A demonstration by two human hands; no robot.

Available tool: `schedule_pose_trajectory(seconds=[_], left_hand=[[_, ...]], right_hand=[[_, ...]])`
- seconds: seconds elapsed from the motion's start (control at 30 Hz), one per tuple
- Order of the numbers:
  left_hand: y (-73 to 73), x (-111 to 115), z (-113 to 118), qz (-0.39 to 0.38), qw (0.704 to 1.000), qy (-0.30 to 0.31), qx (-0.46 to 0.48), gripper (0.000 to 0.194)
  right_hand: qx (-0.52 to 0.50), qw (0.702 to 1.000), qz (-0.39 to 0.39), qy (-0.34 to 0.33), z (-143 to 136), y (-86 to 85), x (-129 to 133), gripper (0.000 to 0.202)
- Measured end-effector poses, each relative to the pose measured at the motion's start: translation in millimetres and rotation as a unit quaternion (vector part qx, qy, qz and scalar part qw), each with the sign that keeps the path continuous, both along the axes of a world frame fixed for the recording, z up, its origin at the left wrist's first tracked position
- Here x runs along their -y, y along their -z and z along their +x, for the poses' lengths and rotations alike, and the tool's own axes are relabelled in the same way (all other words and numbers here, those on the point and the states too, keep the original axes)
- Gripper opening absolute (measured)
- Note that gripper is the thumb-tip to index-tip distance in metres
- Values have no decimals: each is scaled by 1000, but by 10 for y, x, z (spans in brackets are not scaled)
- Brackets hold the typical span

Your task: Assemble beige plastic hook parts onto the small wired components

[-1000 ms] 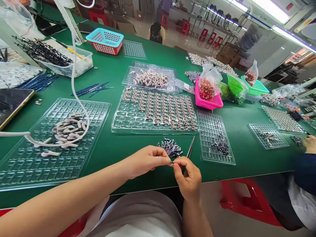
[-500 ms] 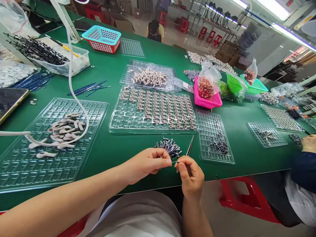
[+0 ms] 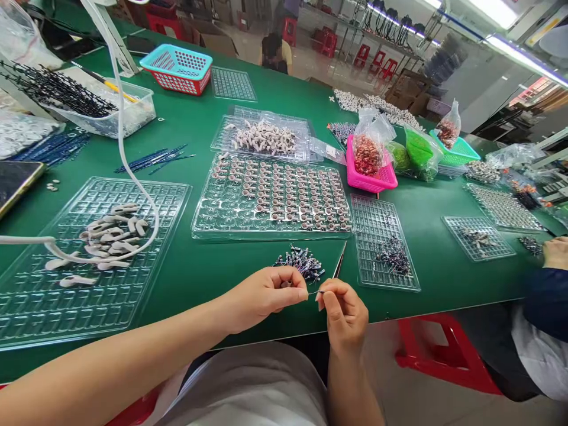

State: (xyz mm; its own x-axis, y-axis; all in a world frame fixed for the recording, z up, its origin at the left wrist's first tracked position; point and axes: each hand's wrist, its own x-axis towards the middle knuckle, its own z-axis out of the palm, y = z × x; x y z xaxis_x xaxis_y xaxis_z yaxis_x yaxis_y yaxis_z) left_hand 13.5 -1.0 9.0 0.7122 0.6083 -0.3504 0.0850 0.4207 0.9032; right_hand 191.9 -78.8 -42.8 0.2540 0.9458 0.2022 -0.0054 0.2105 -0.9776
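Note:
My left hand (image 3: 277, 293) is closed, thumb and forefinger pinching one end of a thin wire (image 3: 313, 292). A small brownish round piece (image 3: 286, 284) shows partly among its fingers. Close by on the right, my right hand (image 3: 345, 310) is closed too, its fingertips on a tiny dark part at the wire's other end. Metal tweezers (image 3: 340, 260) stick out from that hand, points away from me. Just beyond my hands lies a heap of small dark wired parts (image 3: 302, 262). Behind it, a clear tray (image 3: 213, 222) holds rows of pale earbud shells (image 3: 290, 192).
On the left, a clear tray (image 3: 110, 307) carries loose earbud shells (image 3: 113, 236) under a white cable (image 3: 119, 118). Another tray (image 3: 381, 213) with dark parts lies right, near a pink basket (image 3: 370, 180). A co-worker's hand (image 3: 555, 253) is at the far right.
Both hands stay nearly in place, still joined by the thin wire. My right hand has turned very slightly. The whole view has shifted a little, so the table items appear further left.

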Motion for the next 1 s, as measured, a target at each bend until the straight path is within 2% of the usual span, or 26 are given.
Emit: schedule_pose_trajectory(seconds=[0.17,0.3,0.47,0.53,0.6,0.67,0.8,1.0], left_hand=[[28,4,-9,7,1000,6,7,23],[-31,-12,-38,1,1000,18,16,25],[-115,-30,-58,-83,994,-18,70,25],[-115,-27,-54,-88,993,-27,68,23],[-95,-14,-43,-51,998,-21,39,20],[-62,9,-30,21,1000,-10,-5,21],[-3,61,-5,151,986,-13,-72,25],[1,84,16,196,976,-39,-92,25]], right_hand=[[-11,1000,1,-4,5,7,1,7],[-1,1000,-9,9,6,25,-1,7],[5,999,-4,41,5,53,-24,6],[7,998,-1,56,1,60,-35,7],[18,997,3,76,-7,63,-39,7],[37,995,10,96,-22,60,-33,7],[92,989,19,110,-52,32,-3,4],[139,985,32,97,-49,9,12,7]])
